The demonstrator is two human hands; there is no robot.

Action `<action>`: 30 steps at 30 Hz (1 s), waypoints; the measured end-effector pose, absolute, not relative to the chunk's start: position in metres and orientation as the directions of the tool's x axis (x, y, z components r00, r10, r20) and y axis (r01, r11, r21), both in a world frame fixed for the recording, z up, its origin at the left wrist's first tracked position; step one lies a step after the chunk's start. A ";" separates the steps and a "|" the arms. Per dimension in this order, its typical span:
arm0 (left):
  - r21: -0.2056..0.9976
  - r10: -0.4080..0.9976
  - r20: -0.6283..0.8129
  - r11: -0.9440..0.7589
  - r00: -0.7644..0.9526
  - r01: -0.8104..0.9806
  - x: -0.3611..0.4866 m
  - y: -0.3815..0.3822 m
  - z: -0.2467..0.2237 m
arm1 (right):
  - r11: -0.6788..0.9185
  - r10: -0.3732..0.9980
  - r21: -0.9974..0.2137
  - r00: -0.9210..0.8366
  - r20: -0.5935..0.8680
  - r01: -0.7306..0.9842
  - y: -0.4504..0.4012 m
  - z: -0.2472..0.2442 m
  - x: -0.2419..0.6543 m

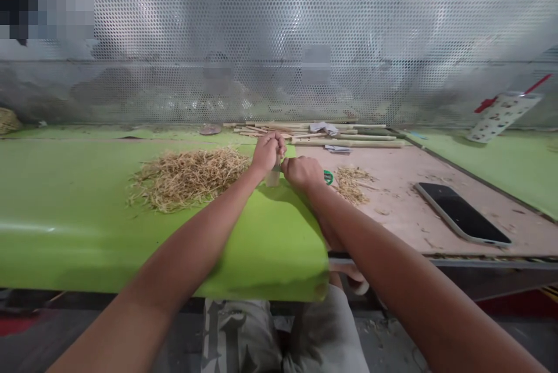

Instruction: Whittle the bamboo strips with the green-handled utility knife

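Both my hands meet near the middle of the table, close to the edge of the green sheet [261, 228]. My left hand [268, 152] is closed, its fingers curled over the top of a small pale, translucent piece [272, 178]. Just to the right, my right hand [301, 171] is closed in a fist beside that piece; what it holds is hidden. A green ringed item [328, 176] shows at the right hand's outer side. Left of my hands lies a heap of dry, straw-coloured strands [194, 175], with a smaller heap [353, 182] to the right.
Pale sticks [366, 142] and folded papers [337, 150] lie behind my hands. A phone [462, 212] rests on the right, and a patterned tumbler [497, 117] with a red straw leans farther back. A perforated metal panel [270, 30] stands along the table's back.
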State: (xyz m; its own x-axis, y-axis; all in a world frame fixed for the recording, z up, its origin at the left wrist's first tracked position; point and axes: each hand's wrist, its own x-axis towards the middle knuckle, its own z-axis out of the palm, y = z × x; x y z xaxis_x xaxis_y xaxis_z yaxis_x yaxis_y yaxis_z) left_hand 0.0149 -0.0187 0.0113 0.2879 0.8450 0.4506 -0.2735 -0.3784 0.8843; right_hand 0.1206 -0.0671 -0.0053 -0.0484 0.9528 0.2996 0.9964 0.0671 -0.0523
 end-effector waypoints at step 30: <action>0.960 0.621 0.280 -0.165 0.732 -0.227 0.004 -0.076 0.036 | 0.447 0.881 0.087 -0.422 -0.213 0.890 -0.146 0.040 0.146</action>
